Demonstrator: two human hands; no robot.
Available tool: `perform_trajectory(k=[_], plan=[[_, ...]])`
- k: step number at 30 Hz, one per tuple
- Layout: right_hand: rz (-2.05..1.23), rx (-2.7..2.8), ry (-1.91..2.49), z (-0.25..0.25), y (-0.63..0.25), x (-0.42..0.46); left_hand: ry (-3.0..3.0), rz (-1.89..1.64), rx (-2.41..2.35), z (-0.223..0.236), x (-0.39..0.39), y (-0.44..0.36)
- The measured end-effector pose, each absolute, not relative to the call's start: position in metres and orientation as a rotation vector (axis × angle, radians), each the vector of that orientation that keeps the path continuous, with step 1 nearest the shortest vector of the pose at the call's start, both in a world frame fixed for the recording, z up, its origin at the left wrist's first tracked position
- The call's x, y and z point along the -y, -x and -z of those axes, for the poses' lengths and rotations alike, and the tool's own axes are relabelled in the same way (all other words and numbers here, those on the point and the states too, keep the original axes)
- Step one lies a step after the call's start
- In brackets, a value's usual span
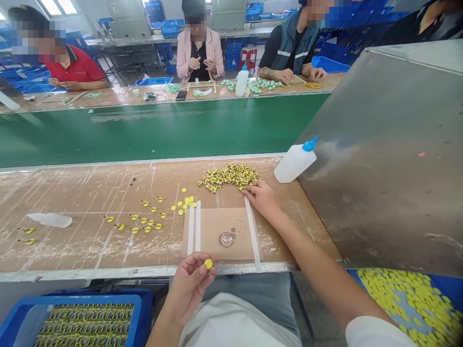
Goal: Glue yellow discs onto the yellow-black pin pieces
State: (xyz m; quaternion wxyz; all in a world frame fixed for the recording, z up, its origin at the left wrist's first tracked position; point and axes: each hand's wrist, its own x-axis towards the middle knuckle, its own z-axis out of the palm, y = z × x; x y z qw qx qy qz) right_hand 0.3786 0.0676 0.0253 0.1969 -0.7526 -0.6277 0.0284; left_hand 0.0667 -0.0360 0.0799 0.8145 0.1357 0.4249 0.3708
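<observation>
Between the thumb and fingers of my left hand is a small round yellow disc, held just over the table's front edge. My right hand reaches to the near right side of a pile of small yellow-and-black pieces; its fingertips are pinched there, and what they grip is too small to make out. Between my hands lies a cardboard sheet with white tape strips, bearing a small clear round dish. Loose yellow discs lie left of the pile.
A white squeeze bottle leans near a metal panel at right. Yellow discs with dark pieces are spread at left, near a clear plastic piece. Blue bins flank my lap. Several people sit beyond the green belt.
</observation>
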Motion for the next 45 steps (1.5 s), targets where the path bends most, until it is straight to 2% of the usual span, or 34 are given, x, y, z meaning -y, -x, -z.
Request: perform_trajectory(k=[21, 33, 45], plan=[[-0.041, 2.086, 2.123, -0.047, -0.388, -0.096, -0.196, -0.804, -0.868, -0.074, 0.03, -0.069], [-0.335, 1.583, 1.914, -0.038, -0.415, -0.105, -0.198, -0.798, -0.891, -0.068, 0.025, -0.07], [-0.831, 0.977, 1.683, -0.03, -0.417, -0.105, -0.165, -0.804, -0.9, -0.063, 0.027, -0.072]])
